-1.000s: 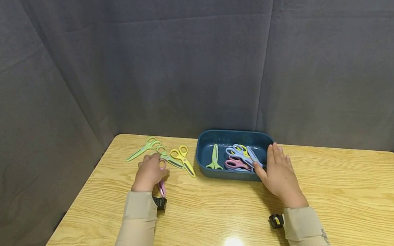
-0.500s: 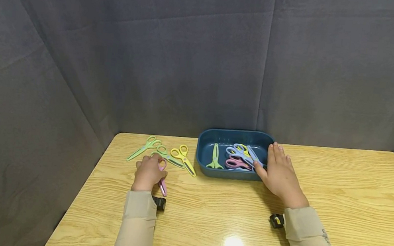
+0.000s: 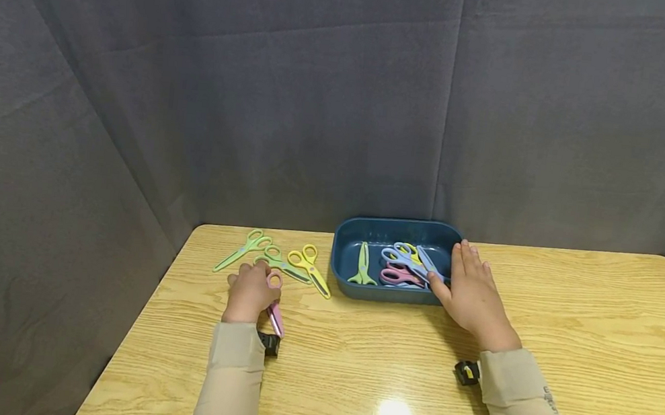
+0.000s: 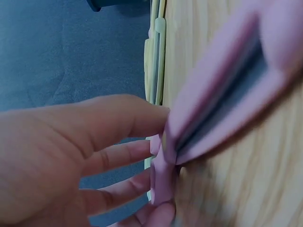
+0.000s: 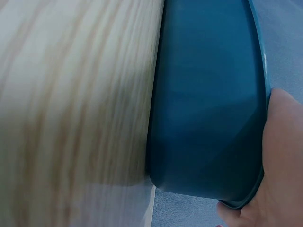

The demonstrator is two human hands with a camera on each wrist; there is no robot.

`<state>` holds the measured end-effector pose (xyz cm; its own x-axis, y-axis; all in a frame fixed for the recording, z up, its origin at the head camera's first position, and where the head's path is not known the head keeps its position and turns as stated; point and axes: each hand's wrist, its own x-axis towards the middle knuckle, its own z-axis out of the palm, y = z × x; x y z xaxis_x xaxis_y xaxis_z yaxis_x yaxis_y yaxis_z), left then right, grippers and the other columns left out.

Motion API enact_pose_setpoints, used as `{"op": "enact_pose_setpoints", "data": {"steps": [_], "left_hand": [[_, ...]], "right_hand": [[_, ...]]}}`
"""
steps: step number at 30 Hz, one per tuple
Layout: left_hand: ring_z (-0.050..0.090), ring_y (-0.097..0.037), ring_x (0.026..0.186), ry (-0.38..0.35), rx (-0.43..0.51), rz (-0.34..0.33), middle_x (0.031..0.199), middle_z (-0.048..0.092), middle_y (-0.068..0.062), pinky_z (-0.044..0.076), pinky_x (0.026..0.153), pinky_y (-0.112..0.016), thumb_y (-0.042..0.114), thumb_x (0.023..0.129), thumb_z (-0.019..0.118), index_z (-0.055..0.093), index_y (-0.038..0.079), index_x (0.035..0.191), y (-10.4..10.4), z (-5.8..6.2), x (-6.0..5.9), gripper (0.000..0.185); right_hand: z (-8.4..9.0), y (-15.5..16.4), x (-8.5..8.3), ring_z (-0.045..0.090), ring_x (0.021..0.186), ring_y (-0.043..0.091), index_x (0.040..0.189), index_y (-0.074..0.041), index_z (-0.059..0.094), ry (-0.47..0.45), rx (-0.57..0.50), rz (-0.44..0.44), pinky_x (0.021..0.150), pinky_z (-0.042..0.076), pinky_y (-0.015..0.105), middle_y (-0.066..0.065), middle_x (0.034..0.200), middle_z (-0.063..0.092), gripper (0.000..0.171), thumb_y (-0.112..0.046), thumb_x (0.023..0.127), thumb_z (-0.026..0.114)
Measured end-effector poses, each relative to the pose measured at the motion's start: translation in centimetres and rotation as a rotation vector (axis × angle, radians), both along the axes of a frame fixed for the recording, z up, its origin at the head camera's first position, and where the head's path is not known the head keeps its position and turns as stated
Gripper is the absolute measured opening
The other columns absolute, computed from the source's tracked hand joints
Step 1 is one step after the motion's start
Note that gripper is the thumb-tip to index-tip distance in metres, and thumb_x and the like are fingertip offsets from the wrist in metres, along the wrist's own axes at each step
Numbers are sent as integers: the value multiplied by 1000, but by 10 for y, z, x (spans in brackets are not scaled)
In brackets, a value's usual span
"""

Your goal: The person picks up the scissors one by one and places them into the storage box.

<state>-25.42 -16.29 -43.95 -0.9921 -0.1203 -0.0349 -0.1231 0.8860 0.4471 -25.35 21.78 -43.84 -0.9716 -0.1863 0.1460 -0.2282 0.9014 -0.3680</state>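
Left hand [image 3: 248, 292] pinches pink scissors [image 3: 275, 310]; right hand [image 3: 472, 291], fingers nearly straight, rests against blue tray [image 3: 395, 230] on wooden table [image 3: 577, 314]; grey curtain [image 3: 319, 98] behind.

Glossy wood-grain worktop [image 3: 541, 310]; smooth matt plastic tray [image 3: 397, 229]; plastic-handled pink scissors [image 3: 275, 313]; matt grey cloth backdrop [image 3: 319, 98].

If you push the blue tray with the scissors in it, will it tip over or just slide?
It would probably slide. The blue tray is low and wide and sits flat on the smooth wooden table, so tipping seems unlikely. The right hand rests on its end, which should steady it. The loose scissors inside might rattle and shift.
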Motion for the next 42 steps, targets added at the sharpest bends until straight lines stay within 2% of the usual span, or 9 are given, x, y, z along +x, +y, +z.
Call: {"op": "enact_pose_setpoints", "data": {"steps": [8, 12, 16, 19, 23, 27, 29, 33, 42], "left_hand": [[47, -43, 94, -13, 18, 44, 115, 53, -33, 40, 79, -48, 17, 80, 74, 62, -8, 120, 2, 4, 4, 48], [48, -41, 90, -35, 80, 44, 112, 50, -31, 42, 73, -42, 14, 81, 73, 62, -8, 108, -1, 6, 5, 36], [46, -33, 85, -56, 184, 6, 95, 49, -20, 42, 67, -35, 8, 82, 69, 55, -2, 96, -6, 6, 5, 23], [48, -27, 79, -63, 232, -23, 86, 53, -15, 42, 65, -33, 7, 84, 66, 54, -4, 100, -9, 8, 5, 23], [58, -29, 84, -76, 244, -30, 101, 66, -23, 51, 77, -40, 8, 92, 60, 59, -13, 116, -9, 12, 4, 32], [62, -28, 86, -84, 229, -32, 103, 69, -20, 52, 75, -37, 9, 98, 55, 69, -10, 112, -7, 16, 4, 27], [61, -25, 79, -75, 213, -39, 95, 70, -16, 50, 69, -34, 9, 99, 55, 72, -7, 105, -6, 19, 4, 24], [60, -23, 75, -31, 189, -54, 92, 70, -13, 48, 67, -34, 11, 99, 58, 72, -4, 103, -6, 22, 5, 21], [57, -15, 63, 59, 307, -32, 76, 65, -8, 43, 57, -27, 13, 102, 59, 73, -1, 104, -5, 24, 4, 20]], "right_hand": [[0, 0, 0, 9, 151, 51, 153, 18, 17, -4, -8, 0, 119, 10, 64, 36, 162, 11, 85, -48, 106, 42], [0, -1, 0, 10, 151, 51, 153, 18, 17, -6, -11, 0, 119, 10, 64, 35, 162, 11, 85, -48, 106, 42], [0, -1, 1, 9, 151, 51, 153, 17, 17, -7, -11, 2, 120, 11, 64, 35, 162, 10, 85, -49, 106, 42], [0, 0, 1, 8, 151, 51, 154, 17, 15, -13, -13, 3, 120, 10, 64, 35, 163, 9, 86, -49, 106, 41], [0, 0, 1, 8, 151, 51, 154, 17, 14, -22, -8, 2, 120, 9, 64, 35, 163, 8, 86, -50, 107, 40], [1, 0, 1, 8, 151, 51, 154, 17, 14, -25, -5, 1, 120, 10, 64, 35, 163, 8, 86, -50, 106, 40], [2, 0, 1, 7, 151, 51, 154, 17, 14, -27, -6, 1, 120, 10, 63, 35, 163, 7, 86, -50, 106, 40], [3, -1, 2, 7, 151, 51, 154, 17, 14, -29, -6, 0, 120, 10, 64, 35, 162, 7, 86, -49, 106, 41], [2, 0, 2, 6, 151, 51, 154, 17, 13, -32, -16, 2, 120, 9, 63, 35, 163, 7, 86, -48, 106, 42]]}}
